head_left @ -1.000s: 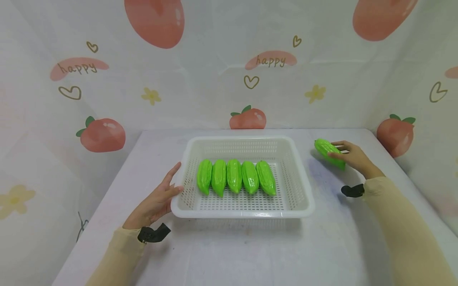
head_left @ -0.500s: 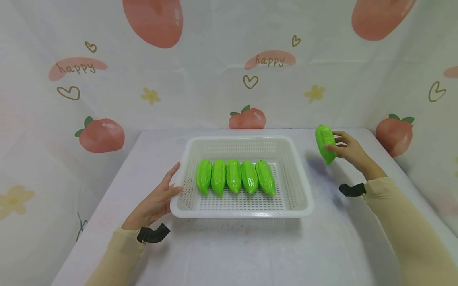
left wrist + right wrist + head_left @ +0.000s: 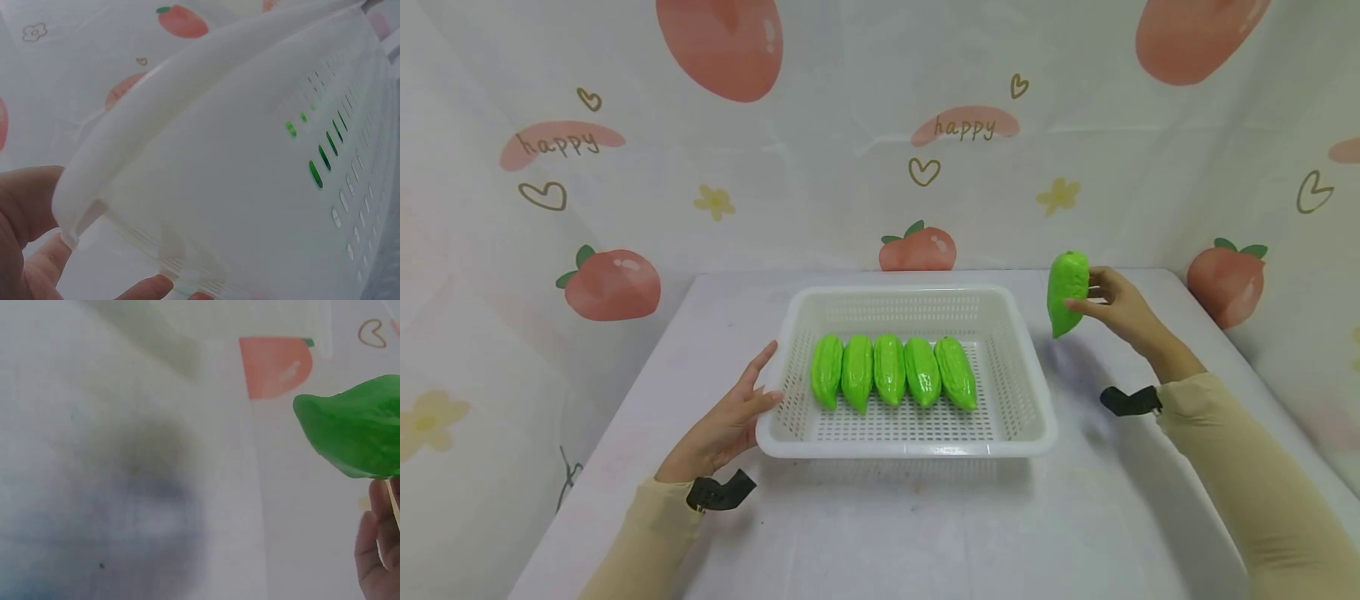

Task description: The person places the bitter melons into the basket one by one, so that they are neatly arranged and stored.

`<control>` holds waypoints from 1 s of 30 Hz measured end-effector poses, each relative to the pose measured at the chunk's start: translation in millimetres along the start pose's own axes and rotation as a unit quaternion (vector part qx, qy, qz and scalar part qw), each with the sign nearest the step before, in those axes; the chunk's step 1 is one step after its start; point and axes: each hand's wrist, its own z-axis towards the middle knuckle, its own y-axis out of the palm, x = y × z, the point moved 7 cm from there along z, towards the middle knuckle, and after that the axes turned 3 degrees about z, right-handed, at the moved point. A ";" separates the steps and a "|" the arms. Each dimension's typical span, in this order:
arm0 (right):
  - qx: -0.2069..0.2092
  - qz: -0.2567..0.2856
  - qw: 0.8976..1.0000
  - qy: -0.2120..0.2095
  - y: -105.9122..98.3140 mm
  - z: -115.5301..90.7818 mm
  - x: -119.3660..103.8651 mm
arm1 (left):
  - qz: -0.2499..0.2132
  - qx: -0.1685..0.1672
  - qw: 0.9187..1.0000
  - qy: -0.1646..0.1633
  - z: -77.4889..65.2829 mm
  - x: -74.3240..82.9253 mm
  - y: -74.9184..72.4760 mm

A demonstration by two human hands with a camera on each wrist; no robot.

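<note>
My right hand [image 3: 1123, 312] holds a bright green bitter melon [image 3: 1066, 292] above the table, right of the basket, with the thumb on its near side and fingers behind. The melon hangs nearly upright, its pointed end down. In the right wrist view, this bitter melon [image 3: 356, 428] shows its tapered end above the fingers. My left hand [image 3: 722, 429] holds the left rim of a white plastic basket [image 3: 906, 450], thumb over the rim and index finger stretched along the side. Below the rim, fingertips [image 3: 150, 287] lie by the outer wall. Several bitter melons [image 3: 891, 371] lie side by side in the basket.
The basket stands mid-table on a pale cloth-covered table [image 3: 895, 533]. Behind it hangs a white backdrop [image 3: 820, 200] printed with peaches and hearts. A thin dark cord [image 3: 568, 475] shows by the table's left edge.
My right hand has lifted the bitter melon off the table and carried it slightly left, turning it from slanted to nearly upright. The left hand and the basket have stayed put.
</note>
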 end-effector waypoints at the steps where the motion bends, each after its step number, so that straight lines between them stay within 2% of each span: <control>1: -0.001 0.001 1.000 -0.003 0.7 -0.7 -2.8 | -0.001 -0.001 1.000 0.000 0.0 0.0 0.1; 21: -0.009 0.078 0.994 -0.077 11.3 -5.5 -40.0 | -0.003 -0.003 1.000 -0.001 0.8 -0.6 0.1; 30: -0.011 0.115 0.989 -0.092 14.3 -8.8 -50.8 | -0.007 -0.007 1.000 0.001 0.7 0.7 1.0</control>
